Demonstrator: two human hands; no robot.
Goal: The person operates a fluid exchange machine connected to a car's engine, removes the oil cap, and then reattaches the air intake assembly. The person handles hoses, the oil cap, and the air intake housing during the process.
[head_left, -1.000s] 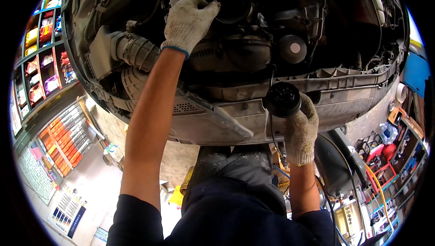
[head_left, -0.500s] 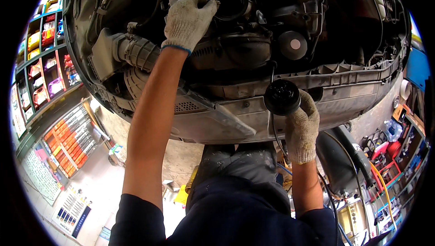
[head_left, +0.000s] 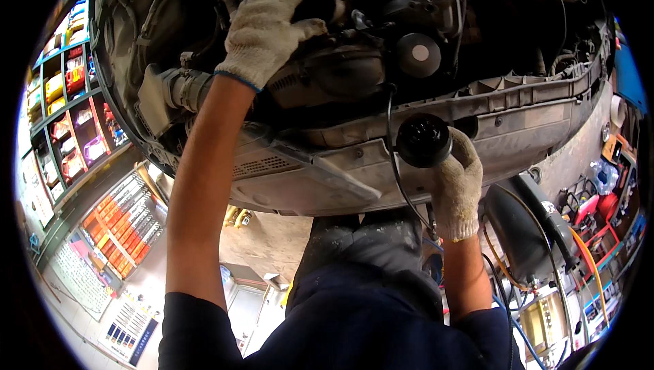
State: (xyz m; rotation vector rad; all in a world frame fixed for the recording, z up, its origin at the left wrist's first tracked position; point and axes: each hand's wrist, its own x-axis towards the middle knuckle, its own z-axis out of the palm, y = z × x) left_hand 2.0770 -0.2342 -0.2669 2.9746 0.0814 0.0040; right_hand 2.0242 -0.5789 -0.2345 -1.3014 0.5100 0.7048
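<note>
Red, yellow and purple plastic bottles (head_left: 75,77) stand in rows at the far left of the workshop, with stacked orange boxes (head_left: 117,223) below them and a dark grey rounded tank (head_left: 514,227) at the right. Across the upper view spreads the dusty grey-brown front underside of a car (head_left: 524,125). Right grip (head_left: 458,182), in a cream knitted glove, is closed on a black, round, cup-like part (head_left: 424,142), held just before the lower panel (a thin black hose (head_left: 400,182) hangs beside it). Left grip (head_left: 266,29), in a matching blue-cuffed glove, reaches among the engine parts, thumb and fingers apart; whether it grasps anything there, I cannot tell.
</note>
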